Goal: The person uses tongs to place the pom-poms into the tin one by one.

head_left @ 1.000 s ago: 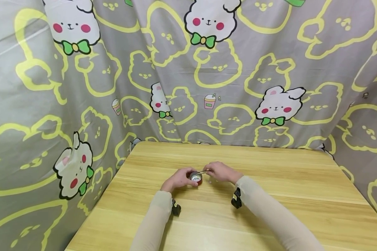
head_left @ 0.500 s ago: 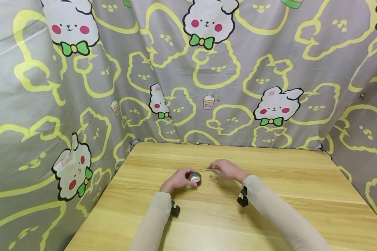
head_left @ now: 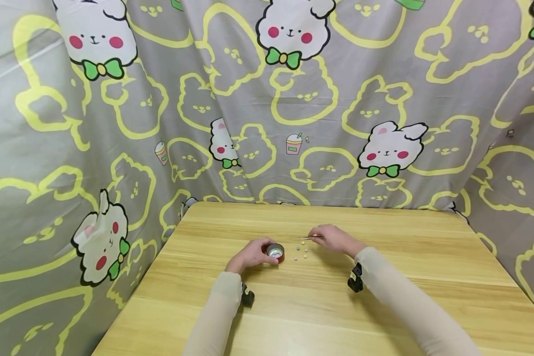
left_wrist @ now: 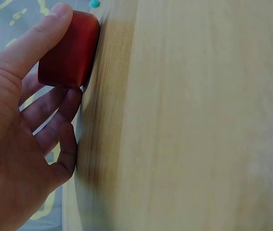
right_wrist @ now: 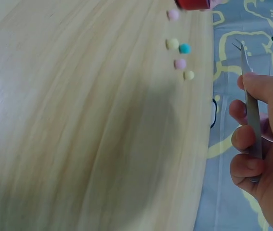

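Mid-desk, the left hand [head_left: 250,255] grips the small red tin [head_left: 276,251] while the right hand [head_left: 335,239] pinches tweezers [right_wrist: 248,96]; the tiny pom-poms [right_wrist: 180,54] between them could roll off if nudged.

Inside of the small red tin [head_left: 276,252] too small in the head view to read beyond a silvery glint; contents impossible to tell. In the left wrist view, open top turned away, only the red wall [left_wrist: 70,49] showing under the thumb of the left hand [left_wrist: 18,130], palm cut by the lower and left edges. Beads [head_left: 301,250] just beyond that grip mere specks from the head camera, colours barely separable; one teal bead [left_wrist: 94,3] clipped at the top edge. Tweezers [right_wrist: 250,103] partly buried in the right hand [right_wrist: 264,163], rear end hidden, hand cut at the right edge. Tin [right_wrist: 192,4] cropped at the top there. Tabletop [right_wrist: 78,120] blurred.
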